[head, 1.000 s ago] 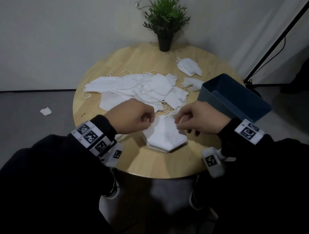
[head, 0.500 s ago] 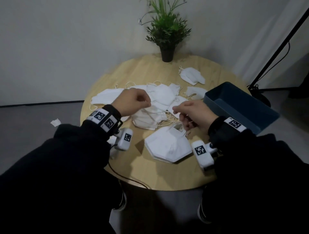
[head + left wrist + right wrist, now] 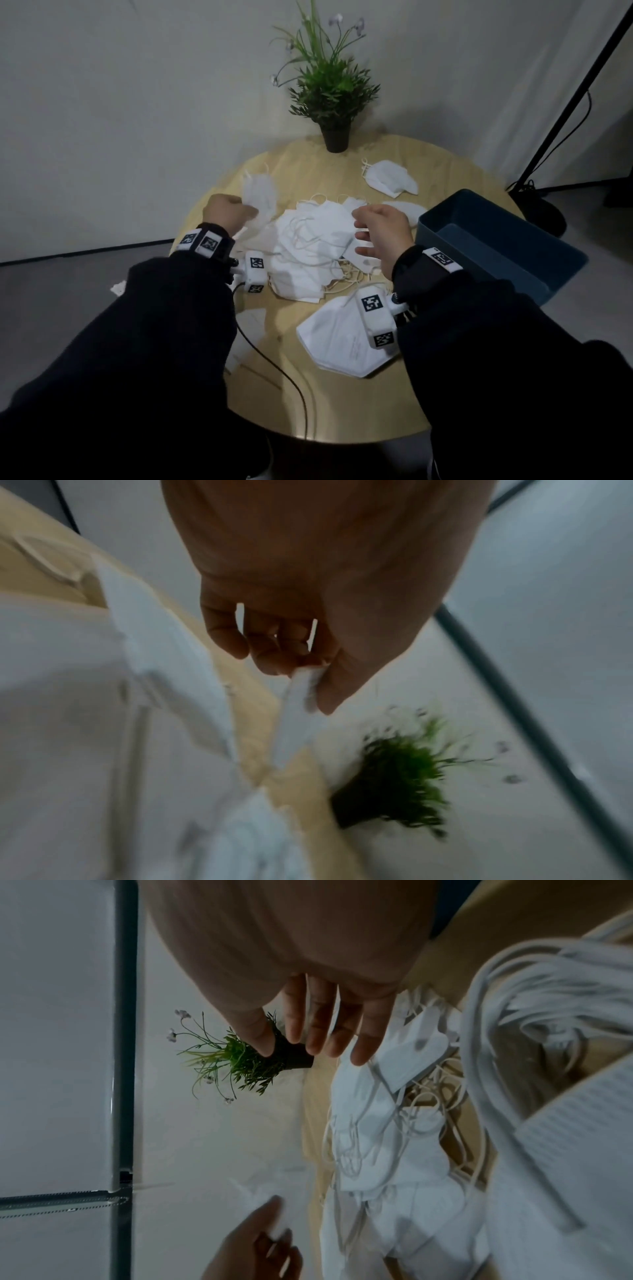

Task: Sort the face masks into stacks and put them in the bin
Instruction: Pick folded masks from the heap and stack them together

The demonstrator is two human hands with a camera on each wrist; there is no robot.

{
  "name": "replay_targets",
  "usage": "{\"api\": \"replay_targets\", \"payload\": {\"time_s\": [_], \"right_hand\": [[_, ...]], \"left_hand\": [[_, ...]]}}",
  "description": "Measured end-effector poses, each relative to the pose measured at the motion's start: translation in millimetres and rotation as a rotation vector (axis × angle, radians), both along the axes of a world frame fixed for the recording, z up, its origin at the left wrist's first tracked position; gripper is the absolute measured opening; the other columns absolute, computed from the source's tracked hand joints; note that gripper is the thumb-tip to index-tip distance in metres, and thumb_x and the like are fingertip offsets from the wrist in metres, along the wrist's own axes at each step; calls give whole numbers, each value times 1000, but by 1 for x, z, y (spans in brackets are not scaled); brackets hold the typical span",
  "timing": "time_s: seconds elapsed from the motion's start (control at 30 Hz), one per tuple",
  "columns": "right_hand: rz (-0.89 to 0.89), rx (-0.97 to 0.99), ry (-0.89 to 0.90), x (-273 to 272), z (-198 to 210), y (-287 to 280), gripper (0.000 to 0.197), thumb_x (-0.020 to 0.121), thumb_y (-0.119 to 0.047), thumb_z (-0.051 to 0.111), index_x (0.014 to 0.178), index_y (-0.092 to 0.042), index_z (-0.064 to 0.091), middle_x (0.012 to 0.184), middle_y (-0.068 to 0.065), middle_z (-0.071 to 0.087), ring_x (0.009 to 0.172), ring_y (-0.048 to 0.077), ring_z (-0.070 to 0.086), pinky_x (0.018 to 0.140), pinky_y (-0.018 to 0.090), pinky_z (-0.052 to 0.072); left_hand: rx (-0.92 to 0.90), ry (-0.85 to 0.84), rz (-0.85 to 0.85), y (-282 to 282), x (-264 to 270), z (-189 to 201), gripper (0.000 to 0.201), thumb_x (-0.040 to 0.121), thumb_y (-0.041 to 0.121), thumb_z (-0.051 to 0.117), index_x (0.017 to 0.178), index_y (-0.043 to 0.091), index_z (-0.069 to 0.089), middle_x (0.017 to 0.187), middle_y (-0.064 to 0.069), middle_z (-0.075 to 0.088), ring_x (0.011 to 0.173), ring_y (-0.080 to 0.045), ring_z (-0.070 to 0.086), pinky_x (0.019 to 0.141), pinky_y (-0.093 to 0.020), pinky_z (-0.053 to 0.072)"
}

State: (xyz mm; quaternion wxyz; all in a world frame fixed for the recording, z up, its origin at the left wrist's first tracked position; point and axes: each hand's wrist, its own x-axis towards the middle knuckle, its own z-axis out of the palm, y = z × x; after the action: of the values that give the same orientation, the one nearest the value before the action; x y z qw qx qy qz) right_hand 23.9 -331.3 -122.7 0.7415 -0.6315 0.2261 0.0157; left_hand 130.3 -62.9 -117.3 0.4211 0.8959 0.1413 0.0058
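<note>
Since half a second ago the left hand has swung out toward 10 o'clock and lifted one face mask clear of the loose pile, while the right hand has let go of whatever it was pinching and now hovers over the pile's 3 o'clock side. Left hand: fingers curled, pinching the mask's edge between thumb and fingertips, mask hanging below it. Right hand: fingers spread and straight, holding nothing. The sorted stack sits at 6 o'clock on the table, partly under the right wrist camera. The bin stands at 3 o'clock at the table edge and looks empty in the part visible. Two more masks lie apart at 1 o'clock, near the potted plant at 12. Risks: ear loops in the pile are tangled, so a lifted mask may drag neighbours along or off the table; the thin edge pinch could slip; the right sleeve or wrist camera could knock the stack askew; one mask already appears to lie on the floor at 9 o'clock. Writing: faint print on the top stacked mask, unreadable; wrist bands carry only square fiducial markers; no brand legible.
</note>
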Motion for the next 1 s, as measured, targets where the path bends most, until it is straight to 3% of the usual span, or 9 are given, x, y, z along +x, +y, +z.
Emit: {"api": "replay_targets", "payload": {"time_s": [0.07, 0.17, 0.27, 0.37, 0.57, 0.67, 0.77, 0.87, 1.0], "right_hand": [[14, 14, -34, 2, 1, 0, 35, 93, -33, 76, 122, -16, 66, 116, 2, 67, 101, 18, 64, 86, 40, 59], [109, 37, -71, 1, 4, 2, 62, 87, -46, 81, 139, -22, 59, 129, -3, 64, 118, 17, 60, 98, 40, 54], [137, 71, -110, -4, 7, 7, 43, 91, -28, 80, 131, -22, 65, 123, -1, 74, 114, 21, 68, 92, 38, 57], [24, 30, -130, -6, 5, 0, 29, 95, -10, 73, 123, -16, 68, 115, 7, 76, 95, 24, 74, 74, 35, 61], [-103, 29, -76, -6, 5, -13, 6, 100, -19, 65, 98, -23, 68, 101, -1, 71, 93, 23, 68, 68, 33, 59], [-134, 14, -80, -6, 9, -14, 11, 99, -19, 65, 90, -24, 69, 86, -3, 66, 75, 18, 59, 65, 32, 54], [-134, 88, -109, -8, 13, -14, 13, 96, -7, 64, 104, -16, 69, 101, 7, 71, 77, 28, 69, 56, 29, 56], [-134, 176, -105, -11, 17, -15, 44, 92, 3, 62, 131, -15, 60, 119, 12, 68, 80, 35, 74, 57, 33, 62], [-170, 273, -88, -15, 20, -16, 39, 95, -4, 67, 132, -15, 61, 121, 9, 66, 103, 32, 69, 66, 37, 64]], "left_hand": [[-206, -85, -50, -11, -17, 17, 5, 89, 16, 73, 94, 15, 76, 100, -10, 77, 79, -20, 66, 71, -30, 45], [-309, -63, -296, -42, -44, 37, 8, 92, 18, 72, 93, 17, 79, 91, 0, 79, 81, -17, 69, 75, -35, 52], [-346, 63, -567, -70, -59, 40, 14, 99, 25, 69, 97, 17, 80, 95, -4, 81, 86, -23, 75, 79, -38, 59], [-365, 84, -503, -82, -46, 31, 42, 104, 48, 55, 98, 13, 77, 90, -3, 75, 82, -27, 70, 77, -41, 55], [429, 102, -464, -87, 3, -10, 68, 91, 61, 68, 140, 15, 57, 126, -6, 65, 115, -28, 62, 84, -35, 45], [593, 150, -506, -89, 10, -17, 50, 82, 45, 83, 120, 16, 71, 118, -5, 71, 105, -28, 67, 81, -37, 53], [443, -5, -428, -80, 14, 1, 3, 90, 26, 74, 88, 25, 77, 98, 1, 74, 93, -21, 67, 73, -29, 45], [94, -99, -321, -69, 4, 28, 15, 94, 22, 68, 80, 26, 72, 86, 8, 69, 81, -12, 61, 69, -25, 42], [-458, -179, -164, -56, -36, 65, 10, 88, 16, 58, 80, 15, 63, 76, 4, 64, 66, -19, 61, 68, -36, 50]]}}
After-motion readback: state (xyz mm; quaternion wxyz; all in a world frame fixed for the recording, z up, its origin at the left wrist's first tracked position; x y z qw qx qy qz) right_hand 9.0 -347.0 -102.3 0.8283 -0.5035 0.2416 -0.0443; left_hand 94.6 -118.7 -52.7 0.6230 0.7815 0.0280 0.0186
